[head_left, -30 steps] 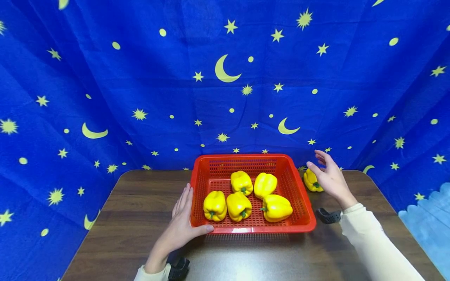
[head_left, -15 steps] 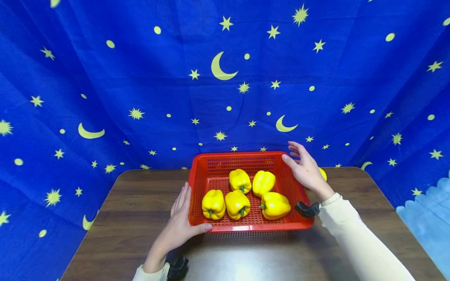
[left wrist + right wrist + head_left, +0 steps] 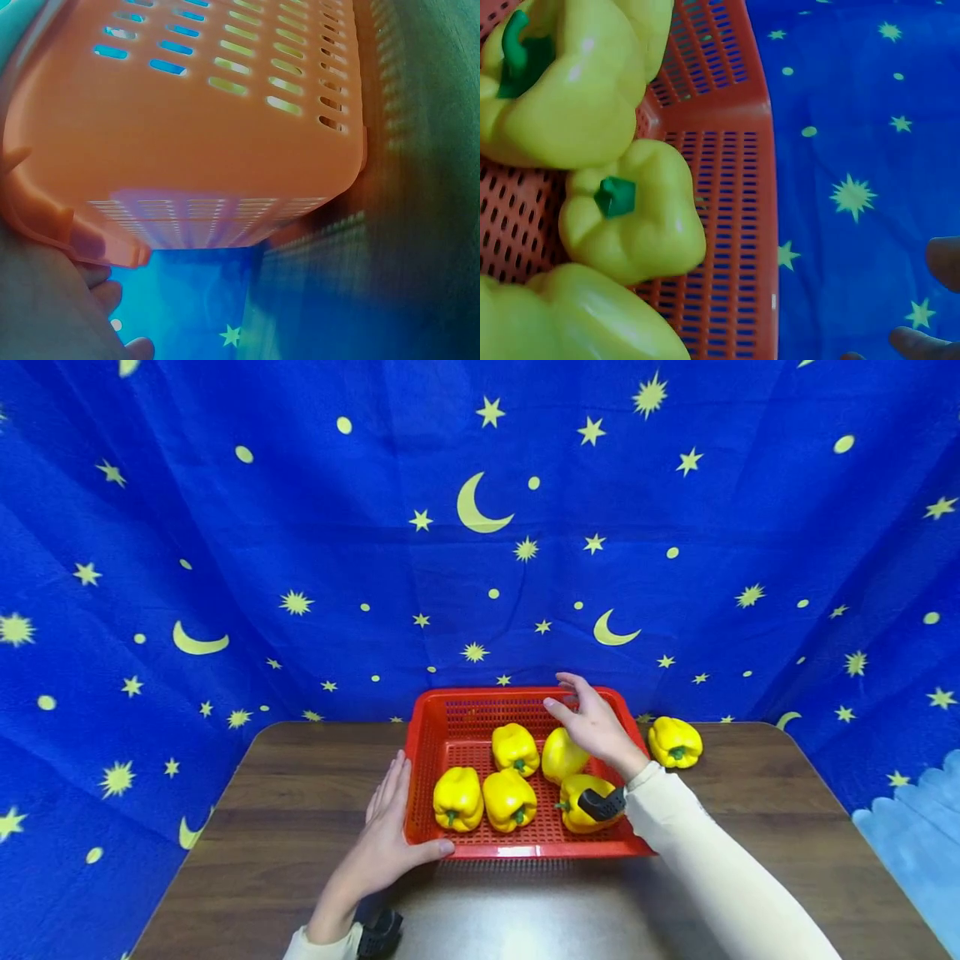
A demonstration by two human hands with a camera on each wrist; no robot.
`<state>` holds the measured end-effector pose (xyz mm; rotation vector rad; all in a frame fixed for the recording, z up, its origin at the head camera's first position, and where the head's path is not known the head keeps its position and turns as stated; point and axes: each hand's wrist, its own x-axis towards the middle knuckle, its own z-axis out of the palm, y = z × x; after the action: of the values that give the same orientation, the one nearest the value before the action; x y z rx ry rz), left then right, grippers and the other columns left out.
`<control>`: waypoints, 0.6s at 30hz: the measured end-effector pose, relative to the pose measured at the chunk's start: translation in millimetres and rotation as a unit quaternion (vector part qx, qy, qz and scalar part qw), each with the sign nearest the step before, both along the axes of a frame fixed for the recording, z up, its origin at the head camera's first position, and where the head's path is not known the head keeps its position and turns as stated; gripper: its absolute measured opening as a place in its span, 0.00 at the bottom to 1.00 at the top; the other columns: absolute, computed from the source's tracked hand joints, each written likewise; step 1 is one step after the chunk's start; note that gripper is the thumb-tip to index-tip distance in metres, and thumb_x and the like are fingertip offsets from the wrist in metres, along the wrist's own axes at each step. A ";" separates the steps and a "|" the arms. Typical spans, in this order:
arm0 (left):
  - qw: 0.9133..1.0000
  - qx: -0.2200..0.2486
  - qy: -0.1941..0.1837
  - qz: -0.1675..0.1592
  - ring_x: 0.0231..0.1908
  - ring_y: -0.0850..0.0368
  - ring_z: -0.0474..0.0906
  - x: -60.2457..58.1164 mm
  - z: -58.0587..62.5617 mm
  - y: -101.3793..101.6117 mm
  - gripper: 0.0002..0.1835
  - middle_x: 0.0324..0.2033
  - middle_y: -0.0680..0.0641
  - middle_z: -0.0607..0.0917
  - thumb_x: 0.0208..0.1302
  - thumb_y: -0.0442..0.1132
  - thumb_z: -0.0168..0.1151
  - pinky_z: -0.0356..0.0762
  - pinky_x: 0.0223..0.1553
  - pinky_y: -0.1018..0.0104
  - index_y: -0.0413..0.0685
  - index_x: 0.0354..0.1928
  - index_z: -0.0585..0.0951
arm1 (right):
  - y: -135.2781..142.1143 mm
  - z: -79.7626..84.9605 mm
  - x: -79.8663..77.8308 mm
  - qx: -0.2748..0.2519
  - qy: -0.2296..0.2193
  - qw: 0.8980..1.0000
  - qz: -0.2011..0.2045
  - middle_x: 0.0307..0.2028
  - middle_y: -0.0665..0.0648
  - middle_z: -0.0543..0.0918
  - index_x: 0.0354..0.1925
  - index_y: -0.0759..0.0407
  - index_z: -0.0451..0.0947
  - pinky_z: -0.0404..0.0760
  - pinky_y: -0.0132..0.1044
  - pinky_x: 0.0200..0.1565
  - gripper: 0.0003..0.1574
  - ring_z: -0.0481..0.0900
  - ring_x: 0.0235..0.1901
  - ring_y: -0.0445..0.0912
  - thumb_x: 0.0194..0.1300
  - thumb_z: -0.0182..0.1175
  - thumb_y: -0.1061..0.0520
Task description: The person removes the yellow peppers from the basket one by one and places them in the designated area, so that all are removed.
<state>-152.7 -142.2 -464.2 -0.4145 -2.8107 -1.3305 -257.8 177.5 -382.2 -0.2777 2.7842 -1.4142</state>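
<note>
Several yellow bell peppers (image 3: 510,800) with green stems lie in a red plastic basket (image 3: 480,850). My left hand (image 3: 386,835) rests against the basket's front left corner, its fingers straight along the outer side and its thumb on the front rim. Above the right part of the basket, my right hand (image 3: 596,722) hovers with loosely bent fingers and holds nothing. It partly covers a rear pepper (image 3: 561,758), and the black wrist device partly covers a front pepper (image 3: 577,810). The right wrist view shows a pepper (image 3: 630,214) and the hand's fingertips (image 3: 919,343).
Another yellow bell pepper (image 3: 675,743) sits on the wooden table (image 3: 300,810), outside the basket to its right. A blue curtain (image 3: 337,527) with stars and moons hangs right behind the table. The basket's slotted side wall (image 3: 225,150) fills the left wrist view.
My right hand has moved left, from near the pepper outside the basket to above the basket. That outside pepper is now fully visible. The left hand and basket have stayed put.
</note>
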 end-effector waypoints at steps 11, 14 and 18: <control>1.000 0.000 0.015 -0.007 0.77 0.38 0.35 1.7 -3.1 -1.5 0.68 0.80 0.42 0.37 0.49 0.59 0.77 0.35 0.69 0.28 0.40 0.80 0.42 | -25.6 -12.4 -9.4 0.003 -0.060 0.998 0.006 0.68 0.68 0.70 0.74 0.61 0.60 0.72 0.55 0.64 0.37 0.71 0.65 0.61 0.75 0.55 0.46; 1.000 -0.001 0.016 -0.006 0.77 0.38 0.35 1.3 -3.1 -1.4 0.68 0.80 0.42 0.37 0.49 0.57 0.78 0.35 0.69 0.29 0.39 0.80 0.43 | -30.8 -17.1 -12.6 0.003 -0.073 0.997 0.017 0.68 0.70 0.70 0.73 0.62 0.60 0.70 0.56 0.65 0.37 0.70 0.66 0.62 0.76 0.54 0.46; 1.000 -0.004 0.011 -0.005 0.77 0.38 0.35 0.5 -2.6 -1.1 0.69 0.80 0.43 0.36 0.49 0.60 0.77 0.35 0.69 0.29 0.41 0.80 0.42 | -36.0 -21.9 -16.8 0.017 -0.093 0.995 0.028 0.69 0.68 0.68 0.74 0.63 0.60 0.68 0.56 0.66 0.38 0.69 0.67 0.61 0.76 0.54 0.44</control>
<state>-152.2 -143.3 -466.7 -0.4423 -2.8009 -1.3070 -274.6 141.5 -404.1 -0.2099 2.6277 -1.3066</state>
